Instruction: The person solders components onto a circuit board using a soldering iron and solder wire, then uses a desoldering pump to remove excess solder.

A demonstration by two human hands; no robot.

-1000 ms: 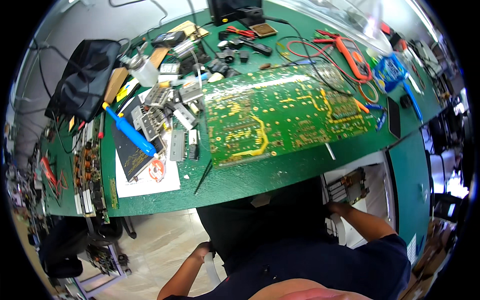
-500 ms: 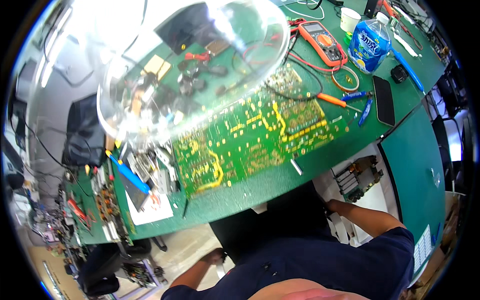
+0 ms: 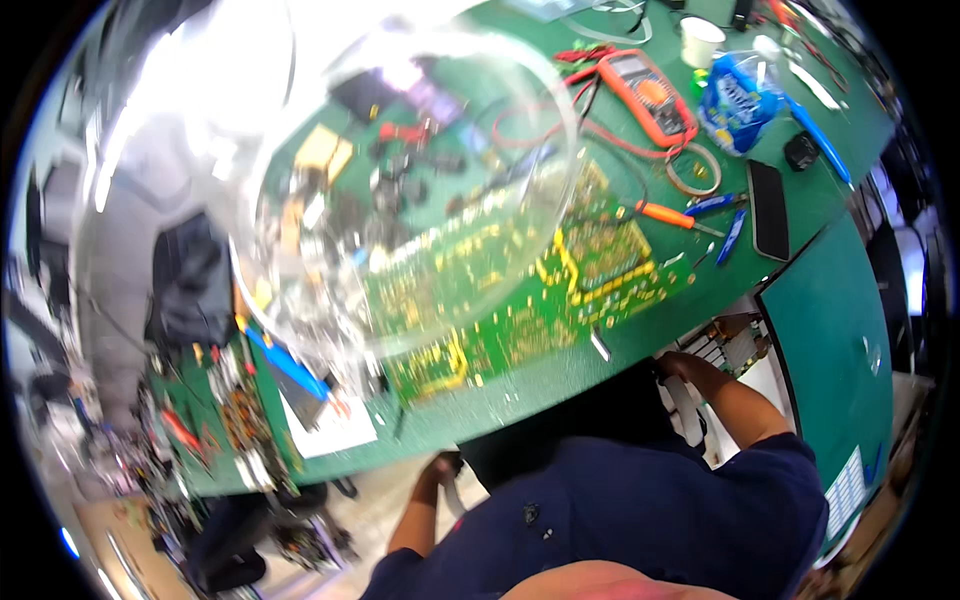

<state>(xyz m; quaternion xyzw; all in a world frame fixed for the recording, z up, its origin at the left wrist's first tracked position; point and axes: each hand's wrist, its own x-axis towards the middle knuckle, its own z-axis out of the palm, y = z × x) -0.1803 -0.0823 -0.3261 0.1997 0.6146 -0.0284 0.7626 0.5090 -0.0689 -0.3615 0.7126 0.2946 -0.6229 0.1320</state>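
Observation:
Below the front edge of the bench, my left hand point(image 3: 438, 468) is closed round the front of a pale chair armrest point(image 3: 454, 497); its fingertips are dark and blurred. My right hand point(image 3: 677, 366) grips the other armrest point(image 3: 686, 402), at the right, close under the bench edge. Neither hand touches anything on the bench. A large green circuit board point(image 3: 515, 335) with yellow-edged traces lies in front of me on the green bench point(image 3: 520, 395). A clear round magnifier lens point(image 3: 575, 110) hangs over its left part and blurs what is behind it.
To the right lie an orange multimeter point(image 3: 650, 97), an orange-handled screwdriver point(image 3: 668, 214), blue pliers point(image 3: 730, 235), a black phone point(image 3: 768, 210) and a blue drink bottle point(image 3: 738, 100). White paper point(image 3: 335, 430) and a blue tool point(image 3: 285, 362) lie left. Another board point(image 3: 735, 340) sits under the bench.
Both hands and my body have moved up toward the bench edge, the left hand also rightward. The magnifier lens now covers more of the circuit board. The bench's left part has shifted right in view.

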